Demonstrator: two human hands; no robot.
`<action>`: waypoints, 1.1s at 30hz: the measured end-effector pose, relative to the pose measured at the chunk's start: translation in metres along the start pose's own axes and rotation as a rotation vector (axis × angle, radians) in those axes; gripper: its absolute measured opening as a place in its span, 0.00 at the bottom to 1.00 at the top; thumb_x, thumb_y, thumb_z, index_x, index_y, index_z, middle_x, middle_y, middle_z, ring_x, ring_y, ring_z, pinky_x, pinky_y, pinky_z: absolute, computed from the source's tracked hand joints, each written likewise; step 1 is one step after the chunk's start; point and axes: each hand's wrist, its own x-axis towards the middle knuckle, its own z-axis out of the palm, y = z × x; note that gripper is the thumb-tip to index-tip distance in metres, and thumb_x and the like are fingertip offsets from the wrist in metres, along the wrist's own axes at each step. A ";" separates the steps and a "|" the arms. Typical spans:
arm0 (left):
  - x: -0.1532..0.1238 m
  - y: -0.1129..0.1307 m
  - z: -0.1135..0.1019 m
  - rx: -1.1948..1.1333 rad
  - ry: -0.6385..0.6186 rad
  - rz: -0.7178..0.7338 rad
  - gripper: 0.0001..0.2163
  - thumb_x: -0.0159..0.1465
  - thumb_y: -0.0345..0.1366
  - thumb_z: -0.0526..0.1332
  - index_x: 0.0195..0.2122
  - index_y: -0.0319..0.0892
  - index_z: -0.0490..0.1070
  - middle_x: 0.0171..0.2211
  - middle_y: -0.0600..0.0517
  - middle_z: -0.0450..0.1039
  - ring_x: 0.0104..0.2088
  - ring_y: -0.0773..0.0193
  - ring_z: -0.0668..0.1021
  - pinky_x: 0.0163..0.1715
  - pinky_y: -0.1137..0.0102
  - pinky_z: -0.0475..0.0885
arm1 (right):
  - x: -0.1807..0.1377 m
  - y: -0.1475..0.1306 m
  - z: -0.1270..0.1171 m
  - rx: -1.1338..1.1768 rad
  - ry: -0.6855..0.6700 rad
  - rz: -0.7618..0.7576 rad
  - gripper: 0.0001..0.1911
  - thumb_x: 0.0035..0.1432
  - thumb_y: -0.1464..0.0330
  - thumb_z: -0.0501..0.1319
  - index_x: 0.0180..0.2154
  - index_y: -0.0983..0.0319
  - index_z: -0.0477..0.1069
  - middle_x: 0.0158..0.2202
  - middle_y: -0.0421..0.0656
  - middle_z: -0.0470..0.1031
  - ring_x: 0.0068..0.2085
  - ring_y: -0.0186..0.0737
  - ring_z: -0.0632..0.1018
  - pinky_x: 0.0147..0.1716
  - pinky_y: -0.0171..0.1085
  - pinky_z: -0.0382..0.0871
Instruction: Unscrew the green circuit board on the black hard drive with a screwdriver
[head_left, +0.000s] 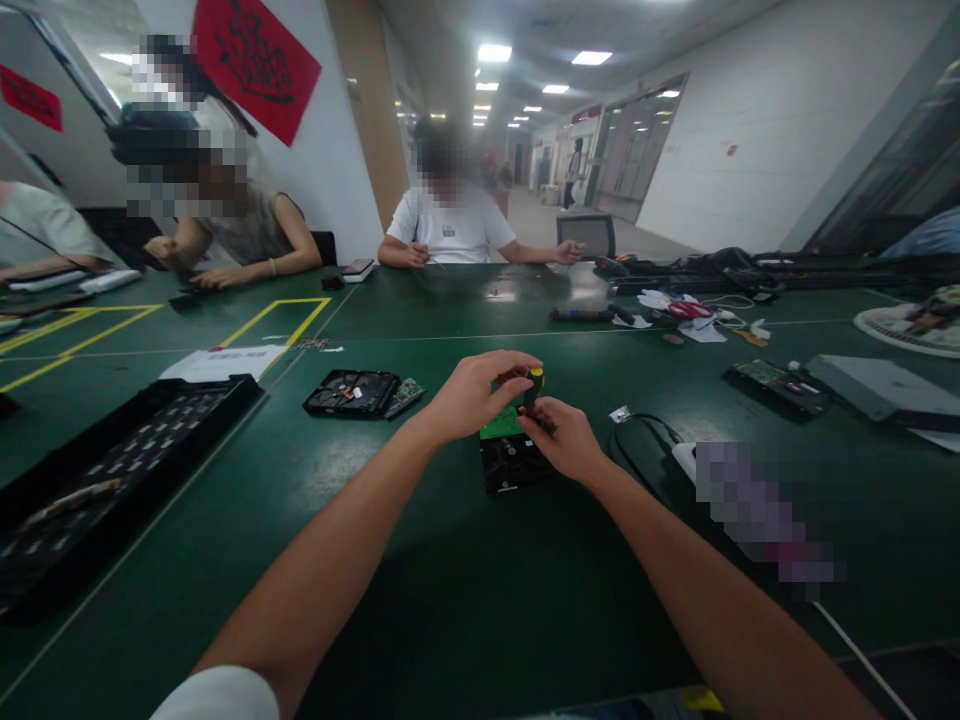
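Head view: both hands meet over a hard drive [514,462] lying on the green worktop [450,560]. Left hand [480,392] is curled, fingertips pinching the yellow-and-black top of a screwdriver [533,380] held upright. Right hand [568,438] is closed around the lower shaft, just above the drive's green circuit board [500,424]. Left of the hands lies a second opened drive [352,392]; further left, a black tray [112,460]. Right of the hands, a black cable [645,440].
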 end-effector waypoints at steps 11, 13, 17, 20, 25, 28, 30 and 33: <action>0.001 0.003 0.000 -0.038 0.001 -0.023 0.13 0.69 0.34 0.64 0.54 0.43 0.75 0.46 0.48 0.80 0.43 0.62 0.82 0.47 0.64 0.79 | 0.001 0.001 -0.002 -0.011 0.012 0.004 0.07 0.68 0.65 0.59 0.36 0.58 0.70 0.33 0.42 0.78 0.35 0.41 0.78 0.36 0.38 0.67; 0.000 0.002 0.000 -0.046 -0.003 -0.025 0.14 0.69 0.33 0.63 0.55 0.43 0.74 0.48 0.47 0.79 0.43 0.62 0.82 0.47 0.64 0.79 | 0.001 0.001 -0.002 -0.017 0.008 0.006 0.07 0.69 0.65 0.59 0.36 0.59 0.71 0.34 0.42 0.78 0.35 0.41 0.78 0.37 0.38 0.67; 0.000 0.001 0.000 -0.062 -0.007 -0.016 0.15 0.69 0.33 0.63 0.57 0.44 0.74 0.48 0.47 0.79 0.43 0.62 0.81 0.47 0.65 0.79 | 0.001 0.001 -0.002 -0.031 0.009 0.018 0.07 0.69 0.66 0.59 0.36 0.59 0.71 0.35 0.43 0.80 0.36 0.42 0.80 0.39 0.38 0.68; 0.000 0.002 0.000 -0.059 -0.006 -0.019 0.16 0.69 0.33 0.63 0.58 0.43 0.73 0.49 0.46 0.78 0.43 0.62 0.81 0.46 0.64 0.80 | 0.001 0.001 -0.001 -0.025 0.007 0.022 0.06 0.69 0.67 0.58 0.37 0.59 0.72 0.36 0.44 0.80 0.38 0.43 0.80 0.40 0.39 0.69; 0.000 0.003 -0.001 -0.060 -0.014 -0.027 0.17 0.69 0.33 0.63 0.59 0.44 0.73 0.49 0.46 0.78 0.43 0.62 0.81 0.47 0.63 0.80 | 0.000 0.001 -0.001 -0.013 -0.006 0.032 0.06 0.69 0.67 0.58 0.40 0.59 0.73 0.37 0.44 0.81 0.38 0.43 0.81 0.40 0.40 0.70; -0.001 0.001 0.000 -0.061 -0.014 -0.032 0.18 0.69 0.34 0.63 0.59 0.44 0.72 0.50 0.46 0.78 0.43 0.62 0.81 0.47 0.63 0.80 | 0.000 0.000 -0.002 -0.001 0.002 0.021 0.06 0.69 0.67 0.58 0.40 0.59 0.72 0.38 0.44 0.81 0.38 0.43 0.81 0.40 0.40 0.70; -0.001 0.000 0.001 -0.060 -0.014 -0.033 0.18 0.69 0.34 0.64 0.60 0.44 0.72 0.49 0.47 0.78 0.43 0.63 0.81 0.47 0.64 0.79 | 0.000 -0.002 -0.002 0.008 0.022 0.015 0.05 0.69 0.67 0.58 0.40 0.58 0.72 0.39 0.44 0.81 0.39 0.43 0.81 0.40 0.40 0.70; -0.001 0.000 0.001 -0.057 -0.018 -0.038 0.19 0.69 0.33 0.64 0.61 0.43 0.71 0.49 0.47 0.78 0.43 0.63 0.81 0.47 0.65 0.79 | 0.000 -0.004 -0.004 0.027 0.060 0.008 0.05 0.69 0.66 0.57 0.41 0.58 0.72 0.40 0.44 0.81 0.39 0.43 0.80 0.41 0.40 0.70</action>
